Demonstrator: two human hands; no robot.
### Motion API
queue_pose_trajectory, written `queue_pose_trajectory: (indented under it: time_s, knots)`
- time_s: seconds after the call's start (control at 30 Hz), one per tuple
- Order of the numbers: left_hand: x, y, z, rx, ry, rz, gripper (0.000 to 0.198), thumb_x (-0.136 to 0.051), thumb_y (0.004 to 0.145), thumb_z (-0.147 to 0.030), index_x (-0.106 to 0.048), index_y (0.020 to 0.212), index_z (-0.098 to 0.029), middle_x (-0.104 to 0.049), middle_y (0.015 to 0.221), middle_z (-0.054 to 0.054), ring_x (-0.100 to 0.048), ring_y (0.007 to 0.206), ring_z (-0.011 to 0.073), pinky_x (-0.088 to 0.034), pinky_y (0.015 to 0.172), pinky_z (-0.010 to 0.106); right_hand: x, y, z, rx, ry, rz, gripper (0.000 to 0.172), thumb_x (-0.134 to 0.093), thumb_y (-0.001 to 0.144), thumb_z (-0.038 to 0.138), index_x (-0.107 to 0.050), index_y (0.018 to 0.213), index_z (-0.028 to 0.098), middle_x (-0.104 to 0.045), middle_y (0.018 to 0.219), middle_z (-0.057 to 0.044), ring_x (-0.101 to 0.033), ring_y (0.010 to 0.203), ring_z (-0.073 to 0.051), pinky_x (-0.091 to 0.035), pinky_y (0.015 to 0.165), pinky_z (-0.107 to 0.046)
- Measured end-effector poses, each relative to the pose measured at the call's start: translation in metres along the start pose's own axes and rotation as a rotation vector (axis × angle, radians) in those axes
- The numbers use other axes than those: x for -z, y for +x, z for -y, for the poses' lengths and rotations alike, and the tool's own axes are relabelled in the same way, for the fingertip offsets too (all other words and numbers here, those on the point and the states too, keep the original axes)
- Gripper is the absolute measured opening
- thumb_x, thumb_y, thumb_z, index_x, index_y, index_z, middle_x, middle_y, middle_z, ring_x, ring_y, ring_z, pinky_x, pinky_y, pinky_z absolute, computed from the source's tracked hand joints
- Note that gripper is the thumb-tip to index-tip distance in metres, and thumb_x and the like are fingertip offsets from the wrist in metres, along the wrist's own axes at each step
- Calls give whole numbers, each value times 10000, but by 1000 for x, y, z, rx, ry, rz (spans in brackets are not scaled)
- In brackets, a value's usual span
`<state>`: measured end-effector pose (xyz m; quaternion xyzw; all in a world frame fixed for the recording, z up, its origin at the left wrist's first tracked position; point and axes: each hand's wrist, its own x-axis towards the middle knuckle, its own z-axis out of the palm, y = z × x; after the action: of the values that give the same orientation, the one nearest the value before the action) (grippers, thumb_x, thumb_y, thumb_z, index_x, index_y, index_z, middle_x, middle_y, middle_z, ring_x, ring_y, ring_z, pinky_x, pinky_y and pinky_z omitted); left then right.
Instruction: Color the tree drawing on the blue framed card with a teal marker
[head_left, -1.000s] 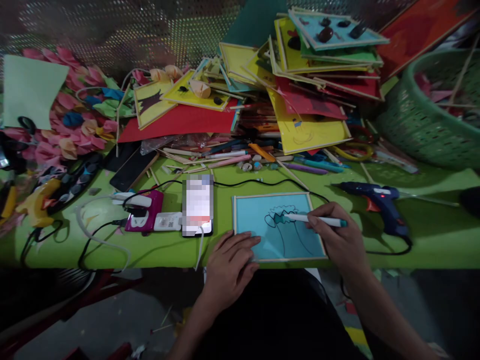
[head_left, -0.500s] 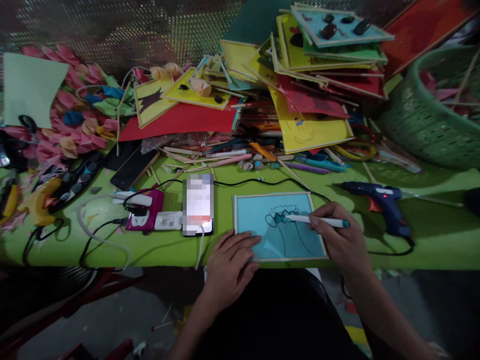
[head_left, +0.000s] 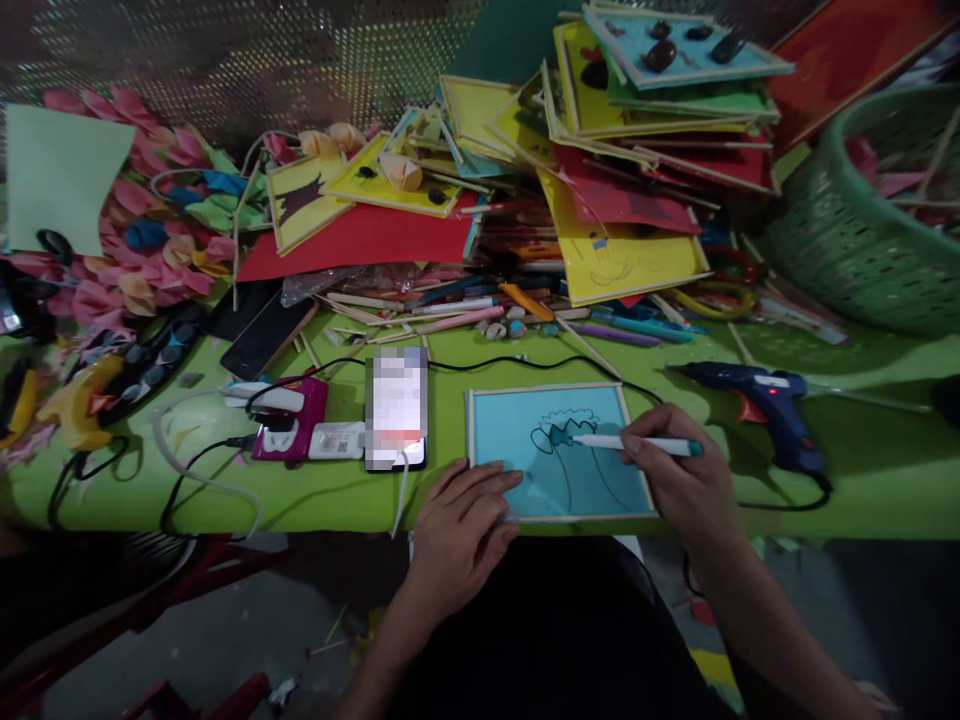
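A blue card (head_left: 501, 425) edged with thin sticks lies on the green table, carrying a black outline drawing whose upper part is partly coloured dark teal. My right hand (head_left: 684, 482) grips a white marker pen (head_left: 609, 441) with a teal end, its tip at the coloured patch. Flat over the card's lower left corner rests my left hand (head_left: 466, 525), fingers stretched out and holding nothing. Left of the card, a lit phone (head_left: 396, 410) with a blurred screen lies beside a magenta power adapter (head_left: 315, 400).
A blue glue gun (head_left: 772, 405) lies on the right, its cable running toward the front edge. Behind are stacked framed cards (head_left: 675, 130), loose pens and sticks, and a green basket (head_left: 847, 230). Pink paper pieces (head_left: 176, 265) heap at the left. A black cable crosses behind the blue card.
The marker pen and my right hand have shifted very slightly right and down, and the teal patch looks a little different at the tip. My left hand stays put.
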<state>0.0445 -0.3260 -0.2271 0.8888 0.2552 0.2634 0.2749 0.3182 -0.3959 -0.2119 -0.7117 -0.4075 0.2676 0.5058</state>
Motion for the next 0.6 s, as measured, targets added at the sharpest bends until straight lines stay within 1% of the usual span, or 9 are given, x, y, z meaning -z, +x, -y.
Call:
queue_pose_trajectory:
  time_s: [0.17, 0.4, 0.6]
  knots:
    - [0, 1, -1, -4, -2, -14, 177, -480, 1064, -331, -625, 1009, -247, -775, 1277, 12, -671, 1267, 197, -401, 1153, 433, 1, -1, -3, -14, 42, 14, 134, -712, 883, 275, -666, 762, 240, -587, 639, 19, -504, 592, -157, -370, 552, -293]
    - [1, 2, -1, -3, -3, -21, 176, -494, 1053, -323, -637, 994, -241, -777, 1273, 17, -684, 1252, 202, -424, 1139, 440, 1, 0, -1, -26, 37, -2, 133, -719, 880, 301, -671, 769, 245, -610, 657, 3, -539, 616, -180, -400, 576, -313]
    - [1, 1, -1, 8, -14, -12, 194, -482, 1058, -330, -646, 1004, -241, -777, 1273, 22, -680, 1256, 206, -418, 1148, 448, 1, 0, 1, -28, 36, 22, 153, -707, 883, 301, -658, 749, 247, -589, 638, 2, -511, 598, -179, -385, 567, -321]
